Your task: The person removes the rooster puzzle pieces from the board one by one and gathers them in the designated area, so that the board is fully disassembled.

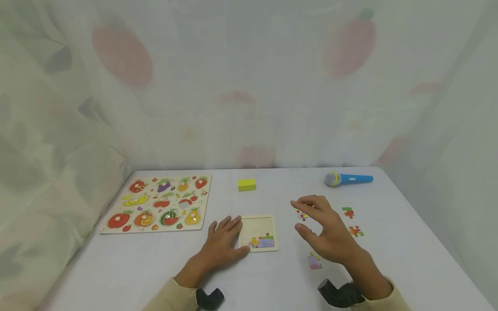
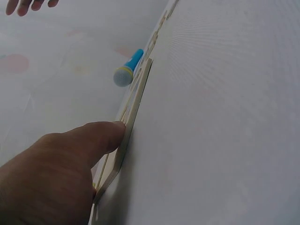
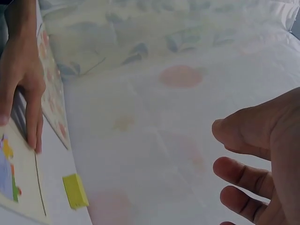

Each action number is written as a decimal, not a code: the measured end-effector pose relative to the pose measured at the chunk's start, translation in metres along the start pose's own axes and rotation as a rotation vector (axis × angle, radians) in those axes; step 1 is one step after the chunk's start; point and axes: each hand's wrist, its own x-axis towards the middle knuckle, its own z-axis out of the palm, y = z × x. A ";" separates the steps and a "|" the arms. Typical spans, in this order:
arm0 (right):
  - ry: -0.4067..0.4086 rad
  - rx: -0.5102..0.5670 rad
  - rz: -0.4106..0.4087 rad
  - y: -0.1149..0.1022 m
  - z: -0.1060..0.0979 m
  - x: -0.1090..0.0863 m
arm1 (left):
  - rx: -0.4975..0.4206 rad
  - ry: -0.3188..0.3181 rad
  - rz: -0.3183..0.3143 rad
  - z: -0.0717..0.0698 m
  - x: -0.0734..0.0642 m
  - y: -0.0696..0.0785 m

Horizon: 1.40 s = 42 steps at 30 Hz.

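A small square wooden puzzle tray (image 1: 256,224) lies near the middle of the table, a few joined jigsaw pieces (image 1: 266,242) along its lower edge. My left hand (image 1: 222,245) rests against the tray's left side, fingers extended and thumb touching the lower left corner. To the right my right hand (image 1: 328,229) hovers over the table, thumb and fingers spread apart with nothing between them. Around it lie loose pieces: a dotted one (image 1: 301,214) partly hidden by the fingers, a purple one (image 1: 315,261), and two orange-green ones, upper (image 1: 348,212) and lower (image 1: 355,231).
A fruit puzzle board (image 1: 155,205) lies at the left. A yellow block (image 1: 247,185) sits behind the tray. At the back right lies a blue toy microphone (image 1: 348,179). Printed curtains (image 1: 249,86) hang behind the table and along its sides.
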 end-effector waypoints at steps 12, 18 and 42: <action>-0.061 0.048 0.076 0.006 0.054 0.020 | -0.001 0.011 0.002 0.000 0.001 0.000; -0.078 0.081 0.116 0.014 0.077 0.016 | 0.011 0.001 -0.004 0.002 0.001 -0.001; -0.305 -0.073 0.260 0.050 0.122 -0.016 | 0.011 0.016 0.021 -0.002 0.001 0.000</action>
